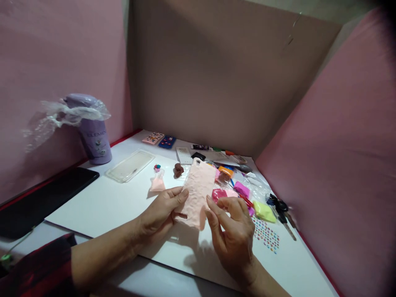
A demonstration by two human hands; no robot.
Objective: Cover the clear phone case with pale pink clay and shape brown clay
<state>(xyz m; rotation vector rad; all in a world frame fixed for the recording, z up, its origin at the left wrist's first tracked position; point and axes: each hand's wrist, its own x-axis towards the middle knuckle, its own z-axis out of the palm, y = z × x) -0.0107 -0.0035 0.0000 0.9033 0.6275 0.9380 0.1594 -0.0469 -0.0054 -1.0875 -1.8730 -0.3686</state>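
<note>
Holds a pale pink phone case [199,192] tilted up in the left hand [162,210], pinching its left edge between the thumb on the bumpy face and the fingers curled behind. Points the end with the camera hole away from both hands. Bends the right hand [233,231] at the lower right edge of the case, with thumb and index tips slightly apart; cannot tell about contact or a pinch there. Has, just beyond the left hand, a small bag of peach clay [157,183] and a brown lump [178,170]. Has, farther out to the left of that hand, a clear case [130,167], a purple cup [95,142] and a dark flat object [46,202]. Shows a yellow packet [264,211] beyond the right hand, with keys [281,208] farther right, and nearer to it a patch of colored gems [269,237]. Shows, well beyond both hands, a blue decorated case [167,142].
</note>
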